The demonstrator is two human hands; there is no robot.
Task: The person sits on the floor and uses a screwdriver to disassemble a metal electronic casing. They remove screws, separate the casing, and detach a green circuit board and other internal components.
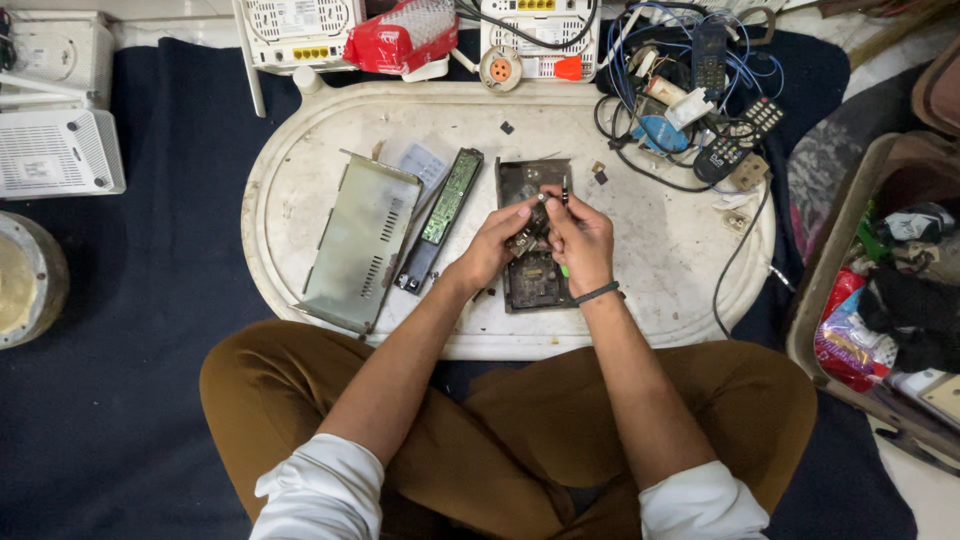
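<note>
Item: my left hand and right hand, fingers pinching a small part over the board. Cover off, left of board; board not reassembled.

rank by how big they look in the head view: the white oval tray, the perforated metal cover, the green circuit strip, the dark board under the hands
1. white oval tray
2. perforated metal cover
3. dark board, partly hidden by the hands, so its lead is unsure
4. green circuit strip
</note>
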